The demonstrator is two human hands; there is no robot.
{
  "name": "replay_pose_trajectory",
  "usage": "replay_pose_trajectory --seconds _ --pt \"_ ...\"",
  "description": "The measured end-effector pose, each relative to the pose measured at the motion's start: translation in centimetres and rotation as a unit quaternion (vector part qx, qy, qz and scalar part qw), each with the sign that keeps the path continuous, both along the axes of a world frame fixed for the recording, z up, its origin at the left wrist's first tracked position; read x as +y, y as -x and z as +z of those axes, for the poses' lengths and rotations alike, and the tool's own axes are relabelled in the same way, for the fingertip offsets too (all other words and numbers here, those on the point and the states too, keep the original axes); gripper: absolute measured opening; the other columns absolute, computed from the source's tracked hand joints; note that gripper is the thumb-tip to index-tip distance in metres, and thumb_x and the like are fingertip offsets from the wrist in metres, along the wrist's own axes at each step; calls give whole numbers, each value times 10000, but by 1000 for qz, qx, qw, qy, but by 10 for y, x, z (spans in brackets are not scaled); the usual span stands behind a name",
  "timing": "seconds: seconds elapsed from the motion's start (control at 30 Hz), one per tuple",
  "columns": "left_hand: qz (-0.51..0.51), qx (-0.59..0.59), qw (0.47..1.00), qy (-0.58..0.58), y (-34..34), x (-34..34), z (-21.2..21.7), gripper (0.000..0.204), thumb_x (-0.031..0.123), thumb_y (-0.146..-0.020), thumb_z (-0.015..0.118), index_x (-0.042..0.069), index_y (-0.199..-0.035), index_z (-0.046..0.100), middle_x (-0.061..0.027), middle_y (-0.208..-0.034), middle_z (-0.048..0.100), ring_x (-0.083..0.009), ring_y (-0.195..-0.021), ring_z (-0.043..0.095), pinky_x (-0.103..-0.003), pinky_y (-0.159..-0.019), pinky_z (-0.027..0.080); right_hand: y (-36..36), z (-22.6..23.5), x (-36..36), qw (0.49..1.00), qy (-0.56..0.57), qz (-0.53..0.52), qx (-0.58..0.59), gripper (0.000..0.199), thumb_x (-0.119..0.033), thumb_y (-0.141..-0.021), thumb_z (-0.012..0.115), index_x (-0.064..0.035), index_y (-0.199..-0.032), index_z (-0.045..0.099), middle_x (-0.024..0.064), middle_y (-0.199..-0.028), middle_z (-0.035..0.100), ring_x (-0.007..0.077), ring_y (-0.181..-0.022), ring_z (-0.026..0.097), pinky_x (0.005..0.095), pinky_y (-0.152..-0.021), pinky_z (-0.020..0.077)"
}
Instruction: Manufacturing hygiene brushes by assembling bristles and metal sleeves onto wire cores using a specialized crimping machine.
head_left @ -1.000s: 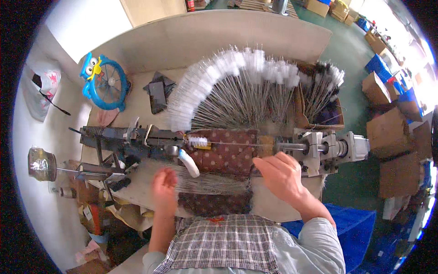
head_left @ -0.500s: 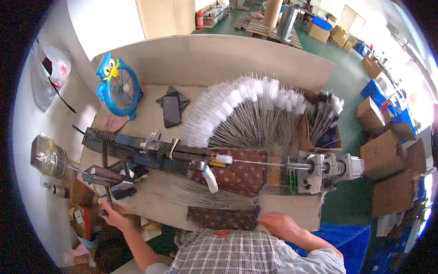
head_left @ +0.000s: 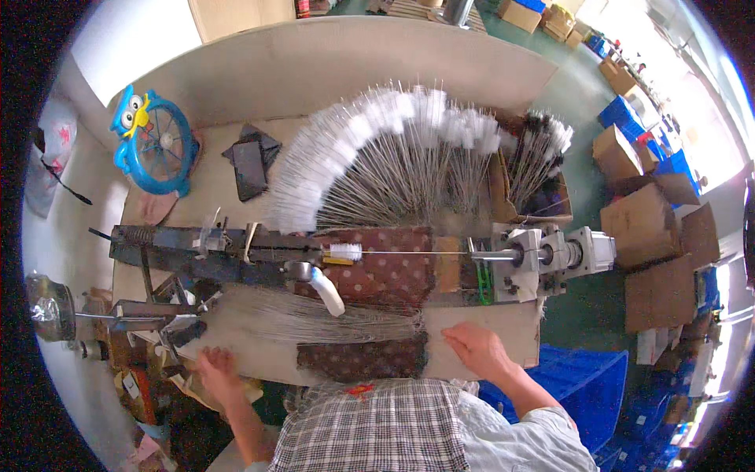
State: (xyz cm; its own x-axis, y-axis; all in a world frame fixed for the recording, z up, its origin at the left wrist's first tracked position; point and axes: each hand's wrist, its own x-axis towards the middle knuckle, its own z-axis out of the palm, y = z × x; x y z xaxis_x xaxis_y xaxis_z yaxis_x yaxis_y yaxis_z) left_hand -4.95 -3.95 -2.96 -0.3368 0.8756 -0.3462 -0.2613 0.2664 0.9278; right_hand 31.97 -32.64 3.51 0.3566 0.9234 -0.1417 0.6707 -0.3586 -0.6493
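A small white-bristled brush [head_left: 344, 252] lies in the long bench machine. Its thin wire stem [head_left: 417, 252] runs right to the metal spindle [head_left: 503, 256]. My left hand [head_left: 217, 371] is off the table's front left edge, below the black lever parts [head_left: 185, 330]; motion smears its fingers. My right hand [head_left: 478, 351] is over the table's front right, fingertips pinched together; whatever they hold, if anything, is hidden. Just left of them lies a bundle of bare wires [head_left: 346, 318], its right end beside a dark dotted cloth [head_left: 362, 358]. A white-wrapped handle [head_left: 327, 293] juts from the machine.
Behind the machine, finished white brushes [head_left: 393, 118] fan out in a wide arc. Dark-tipped brushes stand in a cardboard box [head_left: 543, 208] at its right. A phone [head_left: 250, 169] and a blue toy-like wheel [head_left: 161, 141] sit back left. Blue crates [head_left: 578, 385] stand right of me.
My left hand has let go of the lever's dark knob and moved right. My right hand has risen from the table's front edge toward the wires. The whole view has shifted.
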Motion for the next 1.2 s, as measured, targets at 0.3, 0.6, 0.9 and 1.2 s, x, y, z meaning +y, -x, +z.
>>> replay_pose_trajectory --seconds 0.3,0.6,0.9,1.2 --pt "-368 6 929 -41 -149 -46 43 298 190 -869 547 27 -1114 501 -99 -1027 542 -195 -924 556 -346 -786 473 -9 -36 26 980 -21 -195 -40 265 -181 -864 518 -67 -1098 565 174 -1011 592 384 -897 573 449 -748 477" --pt "-393 -540 714 213 -202 -33 150 347 391 -942 411 95 -893 584 30 -613 490 -82 -441 414 -276 -468 377 -18 11 10 992 60 -56 -101 264 -12 -783 501 -64 -1030 575 136 -913 546 349 -846 568 416 -719 479" --pt "-694 -180 694 62 -168 -60 143 246 202 -947 469 -16 -961 582 -74 -754 610 -100 -599 548 -246 -530 457 -17 52 28 964 134 0 -231 218 -28 -715 555 -65 -926 511 130 -916 508 324 -824 585 418 -637 503" --pt "-704 -52 686 -178 -231 -51 142 156 144 -899 546 14 -972 592 -57 -805 613 -98 -640 569 -228 -576 470 -70 148 -13 888 -100 -207 -398 142 32 -788 531 -12 -904 602 144 -832 577 306 -742 571 367 -643 466"
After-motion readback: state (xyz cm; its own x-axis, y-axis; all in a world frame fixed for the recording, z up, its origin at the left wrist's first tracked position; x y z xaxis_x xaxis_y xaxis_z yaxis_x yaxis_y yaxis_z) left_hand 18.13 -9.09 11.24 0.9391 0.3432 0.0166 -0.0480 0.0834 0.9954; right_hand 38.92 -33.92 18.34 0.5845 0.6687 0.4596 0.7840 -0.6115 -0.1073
